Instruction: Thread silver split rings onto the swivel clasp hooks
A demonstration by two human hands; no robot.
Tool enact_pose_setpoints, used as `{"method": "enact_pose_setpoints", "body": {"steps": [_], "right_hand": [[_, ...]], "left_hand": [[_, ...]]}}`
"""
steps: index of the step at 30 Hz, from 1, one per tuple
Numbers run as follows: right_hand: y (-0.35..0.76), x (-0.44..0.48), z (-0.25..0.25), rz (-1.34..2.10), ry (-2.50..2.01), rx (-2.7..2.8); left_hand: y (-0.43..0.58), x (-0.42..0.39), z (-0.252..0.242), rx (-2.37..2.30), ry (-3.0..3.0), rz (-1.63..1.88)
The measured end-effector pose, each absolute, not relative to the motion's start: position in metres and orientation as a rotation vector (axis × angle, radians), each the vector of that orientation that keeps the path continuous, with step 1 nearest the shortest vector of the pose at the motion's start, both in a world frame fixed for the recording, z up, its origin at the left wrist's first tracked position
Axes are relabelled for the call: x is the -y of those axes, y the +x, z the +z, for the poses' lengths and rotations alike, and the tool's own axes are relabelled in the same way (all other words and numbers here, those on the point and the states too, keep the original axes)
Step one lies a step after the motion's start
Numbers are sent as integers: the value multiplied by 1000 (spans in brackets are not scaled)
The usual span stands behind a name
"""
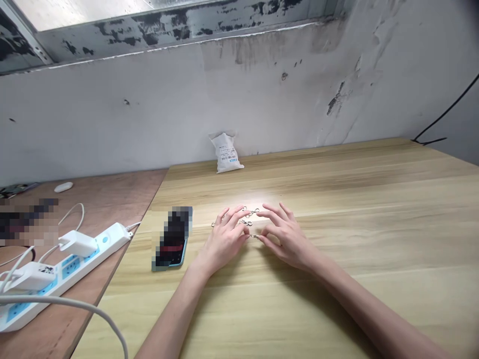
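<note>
Pinching a small metal clasp (254, 236) narrowly between left hand (223, 243), at its nine o'clock, and right hand (287, 237), at three. Probably light, stiff, slippery; best gripped by the ends.

One head-worn camera is looking forward and down from the near side of the pale wooden surface (374, 214) — it is sitting above and behind the left grip (221, 242) and right grip (286, 238), which are showing close by, mid-view. The wide view is taking in a reddish surface (123, 194) at left and is reaching the far wall (168, 104) — up to the window (93, 10).
</note>
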State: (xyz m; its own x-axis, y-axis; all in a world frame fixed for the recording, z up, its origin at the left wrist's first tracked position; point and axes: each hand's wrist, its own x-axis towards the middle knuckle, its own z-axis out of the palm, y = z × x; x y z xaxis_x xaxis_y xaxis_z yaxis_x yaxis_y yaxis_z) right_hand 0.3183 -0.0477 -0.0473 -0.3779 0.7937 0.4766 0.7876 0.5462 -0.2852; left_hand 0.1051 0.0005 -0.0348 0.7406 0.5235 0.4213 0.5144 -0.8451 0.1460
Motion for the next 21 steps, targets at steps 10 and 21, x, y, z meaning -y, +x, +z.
{"method": "enact_pose_setpoints", "body": {"steps": [10,21], "right_hand": [[332,46,-41,97,-1203,2229],[322,47,-50,-52,-1154,2282]], "left_hand": [[105,3,-33,-816,2791,773],[105,-1,-37,-833,2862,793]]}}
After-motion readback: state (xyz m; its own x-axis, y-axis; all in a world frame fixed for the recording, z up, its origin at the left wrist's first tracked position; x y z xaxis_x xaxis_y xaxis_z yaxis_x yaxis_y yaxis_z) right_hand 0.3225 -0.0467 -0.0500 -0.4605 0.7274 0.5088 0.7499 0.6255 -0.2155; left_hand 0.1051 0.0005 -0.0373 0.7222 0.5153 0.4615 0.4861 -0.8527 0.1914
